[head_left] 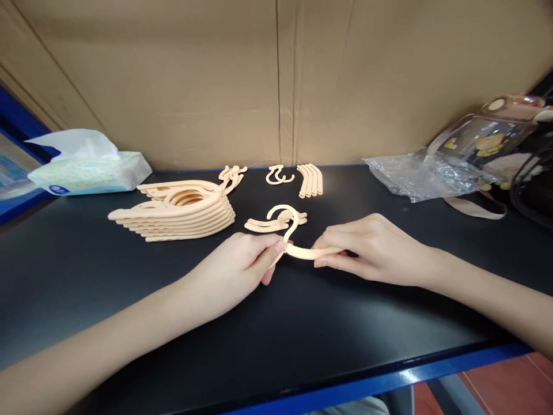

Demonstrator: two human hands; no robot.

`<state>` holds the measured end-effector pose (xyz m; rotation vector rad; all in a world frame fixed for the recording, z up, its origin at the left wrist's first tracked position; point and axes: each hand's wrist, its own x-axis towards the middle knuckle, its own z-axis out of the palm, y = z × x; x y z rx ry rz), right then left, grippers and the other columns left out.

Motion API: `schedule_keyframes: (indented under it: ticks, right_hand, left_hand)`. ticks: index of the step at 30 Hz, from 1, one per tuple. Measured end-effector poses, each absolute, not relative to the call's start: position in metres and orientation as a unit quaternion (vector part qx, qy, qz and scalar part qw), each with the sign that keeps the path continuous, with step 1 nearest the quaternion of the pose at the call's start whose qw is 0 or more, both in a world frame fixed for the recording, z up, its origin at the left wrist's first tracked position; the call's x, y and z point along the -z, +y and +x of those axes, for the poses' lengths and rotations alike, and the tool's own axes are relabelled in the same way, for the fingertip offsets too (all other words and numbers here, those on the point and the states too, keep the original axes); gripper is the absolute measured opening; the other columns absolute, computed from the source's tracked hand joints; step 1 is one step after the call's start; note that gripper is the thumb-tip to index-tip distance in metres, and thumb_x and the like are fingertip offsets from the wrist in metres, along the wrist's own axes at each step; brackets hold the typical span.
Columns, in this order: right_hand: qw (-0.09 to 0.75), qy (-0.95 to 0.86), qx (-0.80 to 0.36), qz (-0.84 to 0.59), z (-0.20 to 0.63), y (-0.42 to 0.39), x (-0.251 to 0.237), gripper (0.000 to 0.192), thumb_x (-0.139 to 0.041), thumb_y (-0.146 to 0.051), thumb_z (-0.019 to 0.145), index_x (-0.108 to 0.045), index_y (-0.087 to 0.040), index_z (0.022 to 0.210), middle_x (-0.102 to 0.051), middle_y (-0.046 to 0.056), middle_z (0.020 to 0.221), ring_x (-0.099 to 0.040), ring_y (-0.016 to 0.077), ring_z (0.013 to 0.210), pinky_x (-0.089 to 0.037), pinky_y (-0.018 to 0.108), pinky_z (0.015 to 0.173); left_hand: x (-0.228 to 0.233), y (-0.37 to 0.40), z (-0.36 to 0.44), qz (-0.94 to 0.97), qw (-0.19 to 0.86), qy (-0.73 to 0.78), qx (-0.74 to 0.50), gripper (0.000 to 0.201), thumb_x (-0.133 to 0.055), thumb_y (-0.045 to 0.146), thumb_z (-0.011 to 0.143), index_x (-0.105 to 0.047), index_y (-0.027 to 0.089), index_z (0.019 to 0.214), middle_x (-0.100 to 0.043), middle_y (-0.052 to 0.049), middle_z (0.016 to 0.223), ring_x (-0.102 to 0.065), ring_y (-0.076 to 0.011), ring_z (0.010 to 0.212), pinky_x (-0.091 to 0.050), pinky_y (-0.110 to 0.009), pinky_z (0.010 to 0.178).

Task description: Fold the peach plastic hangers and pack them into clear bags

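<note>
Left hand (pixel 242 262), right hand (pixel 374 248) pinch smooth peach plastic hook piece (pixel 298 245), apparently curved.

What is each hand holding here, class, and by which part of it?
The left hand pinches the hook piece at its lower stem. The right hand grips the curved arm piece by its right end. The two pieces meet between the hands.

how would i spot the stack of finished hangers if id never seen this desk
On the black tabletop in front of the brown cardboard wall, look left of centre, just right of the white tissue pack. The neat stack of peach plastic hangers lies there, the only tall pile among loose hooks and curved arm pieces.
</note>
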<state>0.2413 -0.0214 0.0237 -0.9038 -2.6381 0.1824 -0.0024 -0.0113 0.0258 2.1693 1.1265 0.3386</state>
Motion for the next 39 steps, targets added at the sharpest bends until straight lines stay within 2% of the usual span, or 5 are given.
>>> schedule_keyframes:
  ticks: [7, 16, 22, 29, 39]
  right_hand:
    - [0.176, -0.916, -0.026, -0.359, 0.244, -0.016, -0.027, 0.038, -0.056, -0.053, 0.09, -0.066, -0.017, 0.08, -0.061, -0.003, 0.064, -0.052, 0.0092, 0.055, -0.032, 0.024, 0.056]
    - [0.231, -0.895, 0.051, -0.378, 0.247, -0.009, -0.023, 0.067, -0.058, -0.066, 0.082, -0.057, -0.015, 0.125, -0.068, 0.008, 0.092, -0.061, 0.0222, 0.084, -0.045, 0.036, 0.077]
    - [0.254, -0.901, 0.083, -0.341, 0.248, -0.01, -0.029, 0.054, -0.054, -0.054, 0.09, -0.056, -0.013, 0.125, -0.066, 0.014, 0.114, -0.057, 0.0266, 0.105, -0.044, 0.042, 0.089]
    - [0.248, -0.92, 0.049, -0.299, 0.245, -0.019, -0.032, 0.026, -0.051, -0.032, 0.097, -0.064, -0.015, 0.112, -0.065, 0.001, 0.072, -0.06, 0.0135, 0.068, -0.045, 0.026, 0.065]
    - [0.186, -0.938, -0.043, -0.288, 0.242, -0.019, -0.021, 0.038, -0.051, -0.03, 0.096, -0.056, -0.013, 0.13, -0.068, 0.001, 0.078, -0.06, 0.0114, 0.066, -0.043, 0.023, 0.062]
  left_hand:
    - [-0.019, -0.015, -0.004, 0.901, 0.137, 0.395, -0.121, 0.041, -0.044, 0.047, 0.095, -0.046, 0.019, 0.064, -0.042, 0.005, 0.051, -0.034, -0.0097, 0.043, -0.02, -0.024, 0.047]
    - [-0.017, -0.015, -0.006, 0.912, 0.107, 0.364, -0.153, 0.045, -0.046, 0.049, 0.095, -0.045, 0.018, 0.061, -0.035, 0.006, 0.048, -0.029, -0.0083, 0.042, -0.017, -0.022, 0.046]
    - [-0.017, -0.014, -0.007, 0.916, 0.098, 0.36, -0.149, 0.045, -0.046, 0.048, 0.096, -0.046, 0.018, 0.062, -0.036, 0.006, 0.049, -0.03, -0.0079, 0.043, -0.018, -0.022, 0.047]
    - [-0.017, -0.015, -0.006, 0.916, 0.101, 0.352, -0.163, 0.047, -0.047, 0.049, 0.095, -0.046, 0.018, 0.059, -0.035, 0.006, 0.047, -0.025, -0.0074, 0.042, -0.017, -0.022, 0.045]
    - [-0.016, -0.016, -0.007, 0.925, 0.085, 0.335, -0.161, 0.042, -0.046, 0.046, 0.095, -0.06, 0.019, 0.068, -0.05, 0.004, 0.051, -0.035, -0.0079, 0.042, -0.018, -0.023, 0.045]
